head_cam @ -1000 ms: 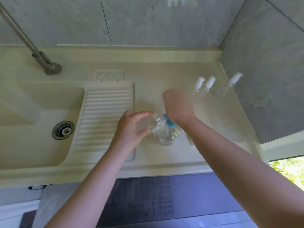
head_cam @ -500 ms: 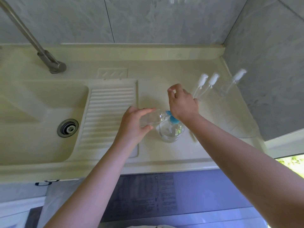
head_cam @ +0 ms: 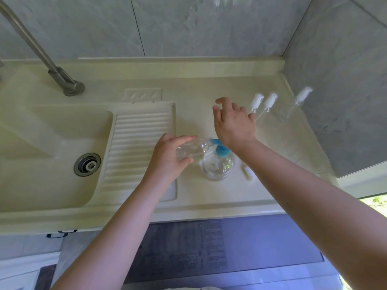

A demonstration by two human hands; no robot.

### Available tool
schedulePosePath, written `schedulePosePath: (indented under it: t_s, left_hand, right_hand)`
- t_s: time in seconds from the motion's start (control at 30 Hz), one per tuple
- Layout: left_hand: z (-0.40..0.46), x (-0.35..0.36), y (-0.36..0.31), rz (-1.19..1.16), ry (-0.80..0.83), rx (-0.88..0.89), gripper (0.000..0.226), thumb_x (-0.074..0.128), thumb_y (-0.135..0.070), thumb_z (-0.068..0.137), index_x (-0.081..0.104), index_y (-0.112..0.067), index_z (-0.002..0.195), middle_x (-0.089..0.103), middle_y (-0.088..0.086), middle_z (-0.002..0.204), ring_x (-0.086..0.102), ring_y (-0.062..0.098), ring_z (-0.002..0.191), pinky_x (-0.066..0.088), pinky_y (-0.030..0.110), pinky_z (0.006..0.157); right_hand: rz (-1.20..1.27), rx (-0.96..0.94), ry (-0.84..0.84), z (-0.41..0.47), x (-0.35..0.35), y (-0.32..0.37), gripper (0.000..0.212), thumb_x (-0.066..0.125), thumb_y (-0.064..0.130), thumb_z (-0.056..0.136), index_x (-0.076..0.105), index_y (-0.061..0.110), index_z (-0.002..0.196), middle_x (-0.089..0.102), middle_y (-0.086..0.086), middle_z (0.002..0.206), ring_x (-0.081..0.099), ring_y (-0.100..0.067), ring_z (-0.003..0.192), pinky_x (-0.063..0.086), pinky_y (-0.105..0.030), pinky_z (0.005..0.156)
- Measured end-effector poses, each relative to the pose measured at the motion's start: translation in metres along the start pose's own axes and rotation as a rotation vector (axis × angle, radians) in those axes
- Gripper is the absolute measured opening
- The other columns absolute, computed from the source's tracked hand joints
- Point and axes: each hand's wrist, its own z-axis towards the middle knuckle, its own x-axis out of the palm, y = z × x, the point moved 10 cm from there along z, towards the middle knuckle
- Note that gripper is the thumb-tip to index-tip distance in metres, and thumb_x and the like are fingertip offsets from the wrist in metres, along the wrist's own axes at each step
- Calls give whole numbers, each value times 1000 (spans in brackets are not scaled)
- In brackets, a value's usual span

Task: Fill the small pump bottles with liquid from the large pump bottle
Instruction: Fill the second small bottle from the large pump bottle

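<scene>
While your left hand (head_cam: 167, 158) is gripping the small bottle (head_cam: 189, 150) by its clear body, tilted with its mouth at the blue spout of the large pump bottle (head_cam: 218, 164), you are handling something light, slick and easily squeezed, so hold mid-body. Your right hand (head_cam: 234, 124) is now hovering open above the pump, having lifted off since half a second ago.

Home laundry nook: washboard sink (head_cam: 62, 164), faucet (head_cam: 62, 80), tiled wall (head_cam: 188, 28).

No text can be read (the bottles look unlabelled).
</scene>
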Motion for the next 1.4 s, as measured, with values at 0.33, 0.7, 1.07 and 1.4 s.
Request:
schedulePosePath:
  t_s: [0.33,0.7,1.07,1.4]
  left_hand:
    - [4,0,-6,31,43,6,61,80,-14,76,61,-42,127,49,-1,106,50,9,96,28,3,80]
    - [-2,3,-5,18,104,-17,60,80,-15,76,61,-42,126,51,-3,106,51,9,98,30,12,83]
    - [-5,4,-1,14,110,-35,60,79,-17,78,59,-44,128,50,-2,107,51,10,99,31,15,86]
    - [-5,3,-1,22,89,-40,61,80,-16,76,60,-42,128,49,-1,106,52,13,99,30,13,84]
  right_hand:
    - [-23,-130,-47,0,2,10,41,25,44,105,46,25,134,64,0,121,54,-30,113,32,-43,93]
    - [142,-322,29,2,4,29,45,27,52,102,48,28,133,63,9,124,48,-21,119,31,-39,98]
    - [-109,-178,-133,2,-3,14,39,31,43,104,48,25,135,64,2,123,52,-29,113,31,-42,90]
    - [-106,-109,-47,-1,6,3,40,31,42,104,46,24,136,62,-1,126,49,-31,118,31,-43,94]
